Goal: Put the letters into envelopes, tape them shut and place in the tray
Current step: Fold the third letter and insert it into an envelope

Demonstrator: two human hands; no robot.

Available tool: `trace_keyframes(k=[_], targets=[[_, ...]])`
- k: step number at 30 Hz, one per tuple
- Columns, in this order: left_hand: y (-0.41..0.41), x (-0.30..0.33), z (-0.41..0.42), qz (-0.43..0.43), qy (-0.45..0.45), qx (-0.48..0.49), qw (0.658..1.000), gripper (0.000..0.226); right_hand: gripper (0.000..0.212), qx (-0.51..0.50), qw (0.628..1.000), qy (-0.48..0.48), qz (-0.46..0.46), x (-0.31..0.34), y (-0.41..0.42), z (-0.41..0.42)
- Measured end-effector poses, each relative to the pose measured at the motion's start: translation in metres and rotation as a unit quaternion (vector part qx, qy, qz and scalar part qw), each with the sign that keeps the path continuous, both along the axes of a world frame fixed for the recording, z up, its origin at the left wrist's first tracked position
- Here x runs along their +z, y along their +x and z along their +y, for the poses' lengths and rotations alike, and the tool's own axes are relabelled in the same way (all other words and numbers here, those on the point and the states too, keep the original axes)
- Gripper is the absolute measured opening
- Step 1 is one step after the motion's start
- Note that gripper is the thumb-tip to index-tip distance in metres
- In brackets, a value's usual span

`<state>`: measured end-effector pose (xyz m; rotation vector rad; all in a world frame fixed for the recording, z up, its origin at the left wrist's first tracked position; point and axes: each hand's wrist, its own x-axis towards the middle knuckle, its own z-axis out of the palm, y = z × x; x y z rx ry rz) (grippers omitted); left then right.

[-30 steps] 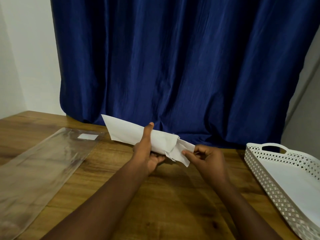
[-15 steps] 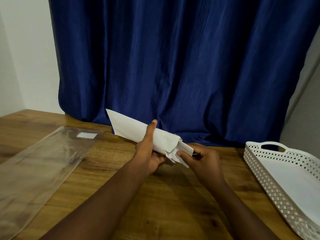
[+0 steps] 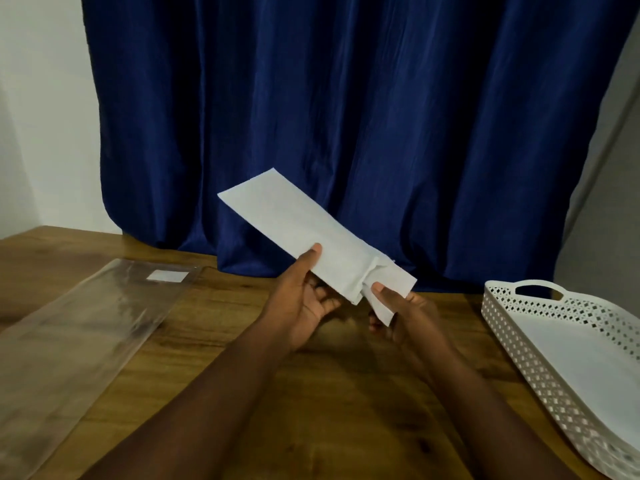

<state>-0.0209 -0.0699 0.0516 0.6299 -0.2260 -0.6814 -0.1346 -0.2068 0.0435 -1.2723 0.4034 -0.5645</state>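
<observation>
A wooden table (image 3: 329, 427) with dark grain fills the foreground. Behind it hangs a pleated dark-blue curtain (image 3: 346, 116), its hem touching the tabletop. A white wall (image 3: 41, 116) stands at left, a grey wall (image 3: 609, 202) at right.

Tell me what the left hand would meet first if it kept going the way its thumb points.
Probably the blue curtain. The left hand holds the white envelope, thumb aimed up and away over the table's far edge; nothing else shows there, though depth is unclear.
</observation>
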Motion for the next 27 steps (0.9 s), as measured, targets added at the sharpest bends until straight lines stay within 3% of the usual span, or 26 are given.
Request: trace_keyframes(k=[4, 9, 19, 24, 27], targets=[[-0.004, -0.004, -0.004, -0.001, -0.017, -0.005, 1.000, 0.051, 0.007, -0.027, 0.994, -0.101, 0.015, -0.006, 0.002, 0.004], [0.006, -0.006, -0.003, -0.009, 0.012, 0.051, 0.999, 0.042, 0.013, -0.041, 0.996, -0.083, 0.010, -0.004, 0.002, 0.001], [-0.008, -0.008, -0.007, -0.020, -0.003, 0.026, 0.999, 0.037, 0.017, -0.020, 0.996, -0.086, 0.007, -0.004, 0.002, 0.009], [-0.013, 0.001, 0.003, -0.059, -0.088, 0.007, 0.994, 0.053, 0.039, 0.047, 0.998, 0.025, 0.020, -0.003, 0.004, 0.009], [-0.004, 0.005, 0.014, -0.090, -0.152, -0.019, 0.984, 0.086, 0.043, 0.143, 0.987, 0.068, 0.032, -0.001, 0.000, 0.013]])
